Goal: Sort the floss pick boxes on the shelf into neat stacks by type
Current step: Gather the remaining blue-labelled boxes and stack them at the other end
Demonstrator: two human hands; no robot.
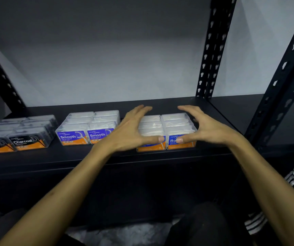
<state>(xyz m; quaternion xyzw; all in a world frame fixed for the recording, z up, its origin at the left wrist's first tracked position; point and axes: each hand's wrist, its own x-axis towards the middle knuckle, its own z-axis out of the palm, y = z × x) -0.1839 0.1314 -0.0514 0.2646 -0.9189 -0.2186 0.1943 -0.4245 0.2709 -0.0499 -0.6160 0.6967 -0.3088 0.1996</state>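
Black metal shelf (71,162) carries 3 groups of clear floss pick boxes. Against the blue-and-orange "Smooth" boxes (87,127) in the middle, the black-labelled Charcoal boxes (21,134) sit left and a third blue-labelled group (167,130) right. The left hand (133,130) and right hand (204,126), fingers spread, bracket that right group, thumbs touching its front labels.

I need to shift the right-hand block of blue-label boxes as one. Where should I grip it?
Squeeze the blue-label block by its two short outer sides, one hand per side, coming from the front. The left hand and right hand already flank it; the Smooth block crowds its left.
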